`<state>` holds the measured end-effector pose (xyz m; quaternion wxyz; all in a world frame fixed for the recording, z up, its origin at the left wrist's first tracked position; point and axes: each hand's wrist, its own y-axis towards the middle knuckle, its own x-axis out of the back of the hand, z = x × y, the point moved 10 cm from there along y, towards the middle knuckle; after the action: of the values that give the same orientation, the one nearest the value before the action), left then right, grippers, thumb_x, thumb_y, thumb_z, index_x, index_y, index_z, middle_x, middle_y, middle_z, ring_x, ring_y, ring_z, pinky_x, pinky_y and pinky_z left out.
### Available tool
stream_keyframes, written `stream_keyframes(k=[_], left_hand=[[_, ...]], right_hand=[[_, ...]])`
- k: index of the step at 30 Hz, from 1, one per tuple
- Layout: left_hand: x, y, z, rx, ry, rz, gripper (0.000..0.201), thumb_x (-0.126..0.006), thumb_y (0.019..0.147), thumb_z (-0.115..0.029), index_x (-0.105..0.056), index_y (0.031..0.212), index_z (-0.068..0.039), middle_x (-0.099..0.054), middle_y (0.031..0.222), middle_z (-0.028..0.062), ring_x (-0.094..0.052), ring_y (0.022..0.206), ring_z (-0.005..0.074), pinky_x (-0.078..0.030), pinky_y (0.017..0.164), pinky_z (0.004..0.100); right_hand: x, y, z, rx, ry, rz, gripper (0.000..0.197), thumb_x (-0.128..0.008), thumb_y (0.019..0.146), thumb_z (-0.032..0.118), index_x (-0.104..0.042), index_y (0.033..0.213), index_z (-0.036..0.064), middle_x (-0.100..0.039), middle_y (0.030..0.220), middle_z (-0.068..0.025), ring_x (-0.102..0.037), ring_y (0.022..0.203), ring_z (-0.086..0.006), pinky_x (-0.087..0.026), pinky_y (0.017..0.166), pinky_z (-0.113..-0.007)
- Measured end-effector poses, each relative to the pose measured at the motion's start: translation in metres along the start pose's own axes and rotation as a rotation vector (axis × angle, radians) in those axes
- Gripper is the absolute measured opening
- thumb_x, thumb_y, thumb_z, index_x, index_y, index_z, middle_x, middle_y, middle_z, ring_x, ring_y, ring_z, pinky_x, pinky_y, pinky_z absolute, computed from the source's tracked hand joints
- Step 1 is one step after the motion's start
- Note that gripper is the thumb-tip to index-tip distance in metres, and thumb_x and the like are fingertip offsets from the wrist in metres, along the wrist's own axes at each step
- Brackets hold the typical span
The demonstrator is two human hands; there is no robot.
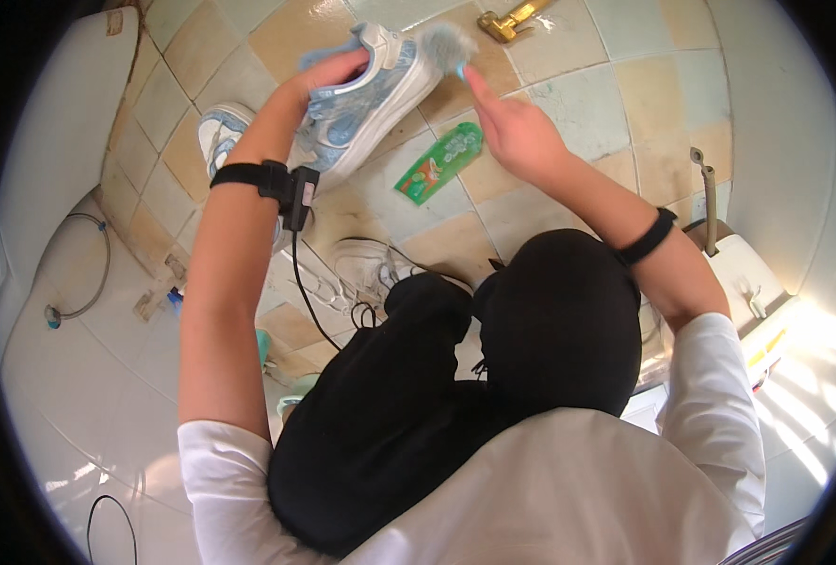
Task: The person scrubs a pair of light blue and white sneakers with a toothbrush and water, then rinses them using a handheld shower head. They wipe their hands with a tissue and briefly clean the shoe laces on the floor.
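My left hand [342, 68] is pushed into the opening of a white and light-blue sneaker [366, 118], holding it up off the floor; its fingertips are hidden inside. The sneaker is tilted, its toe pointing up and to the right. My right hand [521, 137] grips the light-blue handle of a scrubbing brush [448, 49], index finger stretched along it. The brush head is smeared by motion and lies against the sneaker's toe end. Below the brush, a green flat packet or tube [438, 165] lies on the tiles. Another matching sneaker [220, 132] stands left of my left forearm.
A brass tap-like fitting [512, 23] lies at the top on the wet tiled floor [583, 108]. My own white shoe [361, 259] is below the packet. A grey hose [102, 273] curves along the left wall. A pipe [710, 202] rises from a white box [733, 268] at right.
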<state>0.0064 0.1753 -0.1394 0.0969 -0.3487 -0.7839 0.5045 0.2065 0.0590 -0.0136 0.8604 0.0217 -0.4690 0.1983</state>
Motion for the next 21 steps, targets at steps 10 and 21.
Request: stream_keyframes(k=[10, 21], left_hand=[[-0.017, -0.016, -0.007, -0.049, -0.126, -0.026, 0.046, -0.053, 0.099, -0.045, -0.063, 0.126, -0.009, -0.069, 0.113, 0.001, -0.064, 0.096, 0.0113, -0.052, 0.085, 0.0276], [0.041, 0.035, 0.031, -0.118, -0.418, 0.046, 0.043, -0.05, 0.102, -0.041, -0.062, 0.128, -0.008, -0.069, 0.115, 0.002, -0.065, 0.099, 0.0118, -0.053, 0.087, 0.0273]], right_hand=[[-0.021, 0.001, 0.019, 0.006, 0.131, -0.119, 0.064, -0.058, 0.09, 0.008, -0.039, 0.15, 0.0219, -0.058, 0.065, -0.0091, -0.059, 0.055, -0.0285, -0.05, 0.049, -0.041], [-0.028, 0.007, 0.031, 0.118, -0.066, -0.096, 0.073, -0.062, 0.082, 0.006, -0.04, 0.15, 0.0228, -0.058, 0.065, -0.0087, -0.06, 0.054, -0.0256, -0.049, 0.047, -0.038]])
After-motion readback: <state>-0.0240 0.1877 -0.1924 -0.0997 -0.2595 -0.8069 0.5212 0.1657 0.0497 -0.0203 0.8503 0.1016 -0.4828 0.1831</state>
